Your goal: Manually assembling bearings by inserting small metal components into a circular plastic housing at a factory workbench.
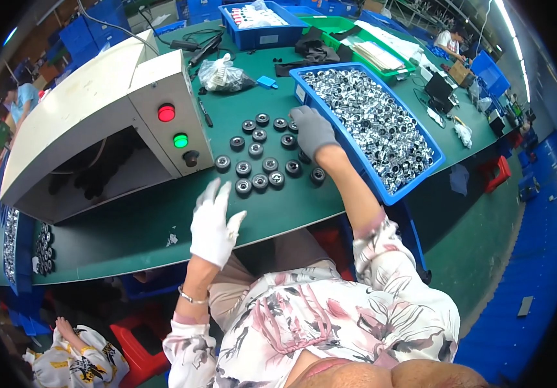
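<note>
Workshop interior — a green-topped workbench (162, 226) over a green floor (479, 252) with a blue strip (530, 271), red stools (495, 171) beside it, and ceiling strip lights (508, 26) at upper right — blue crates (91, 35) stacked behind.

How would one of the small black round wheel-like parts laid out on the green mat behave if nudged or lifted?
The small black round wheel-like parts lie flat, so a nudge would probably slide one, not roll it. Set on edge, their round shape suggests rolling. They look rigid and light enough for the grey-gloved right hand to pinch.

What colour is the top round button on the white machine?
The top button is red, with a green button just below it. The head view shows it best.
</note>
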